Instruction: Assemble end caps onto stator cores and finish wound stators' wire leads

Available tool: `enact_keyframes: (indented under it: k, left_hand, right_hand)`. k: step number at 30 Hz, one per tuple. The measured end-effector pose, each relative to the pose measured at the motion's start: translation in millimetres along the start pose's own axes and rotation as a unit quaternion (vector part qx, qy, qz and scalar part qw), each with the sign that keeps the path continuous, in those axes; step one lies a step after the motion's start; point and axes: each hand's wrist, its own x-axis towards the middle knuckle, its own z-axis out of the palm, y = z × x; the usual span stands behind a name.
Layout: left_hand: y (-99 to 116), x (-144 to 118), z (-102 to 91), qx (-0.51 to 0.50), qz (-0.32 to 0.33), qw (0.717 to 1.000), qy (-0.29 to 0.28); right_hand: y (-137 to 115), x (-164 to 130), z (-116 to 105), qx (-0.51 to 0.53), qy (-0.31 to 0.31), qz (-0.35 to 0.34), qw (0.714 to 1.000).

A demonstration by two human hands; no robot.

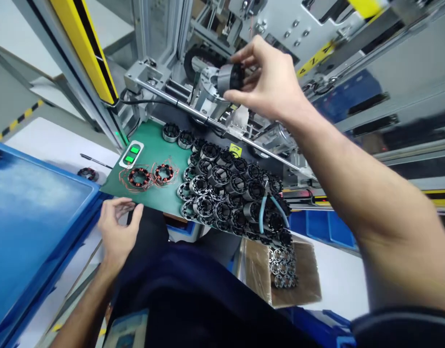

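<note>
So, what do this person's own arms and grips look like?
Both are human: the left grip and right grip are ungloved, with no watch or cable visible. The left forearm and right forearm are bare. A dark sleeve shows on the right arm.

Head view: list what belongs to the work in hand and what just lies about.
Probably in the work:
silver-and-black ring-shaped core, in the right hand;
round silver metal fixture beside it;
similar cores crowded on the flat green mat;
perhaps two copper-wired black rings.

Probably just lying about:
light-blue-handled metal pliers, atop the cores;
thin black pen, on the white tabletop.
</note>
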Motion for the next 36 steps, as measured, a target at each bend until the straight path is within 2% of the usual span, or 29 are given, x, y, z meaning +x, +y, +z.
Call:
enact_keyframes:
  k: [3,7,11,15,20,24,27,31,33,36]
  left_hand:
    - [-23,-2,5.2,0.041,0.022,0.999,0.024]
    - [-32,9,13.3,0.106,0.083,0.991,-0.006]
    - [-28,34,23.0,0.08,0.063,0.994,-0.036]
    - [-22,57,32.1,0.098,0.056,0.993,-0.035]
    - [-21,63,33.4,0.104,0.049,0.993,-0.036]
    - [-23,61,32.4,0.118,0.064,0.99,-0.035]
    - [-26,60,35.0,0.14,0.083,0.987,0.003]
    - [-32,61,39.2,0.152,0.107,0.982,0.011]
    - [-37,59,41.2,0.139,0.106,0.984,0.019]
    - [-48,54,46.9,0.076,0.062,0.991,0.085]
  right_hand:
    - [18,49,21,-0.074,0.022,0.059,0.995]
    - [28,83,33,-0.136,-0.008,0.076,0.988]
    - [26,95,22,-0.156,-0.078,0.059,0.983]
    - [19,107,10,-0.182,-0.138,0.052,0.972]
    - [13,120,4,-0.213,-0.183,0.055,0.958]
    - [19,122,6,-0.225,-0.189,0.055,0.954]
    - [20,120,8,-0.231,-0.187,0.05,0.954]
    - [4,126,0,-0.234,-0.219,0.067,0.945]
    - [-8,135,-5,-0.201,-0.217,0.052,0.954]
    - [-17,150,5,-0.106,-0.153,-0.009,0.982]
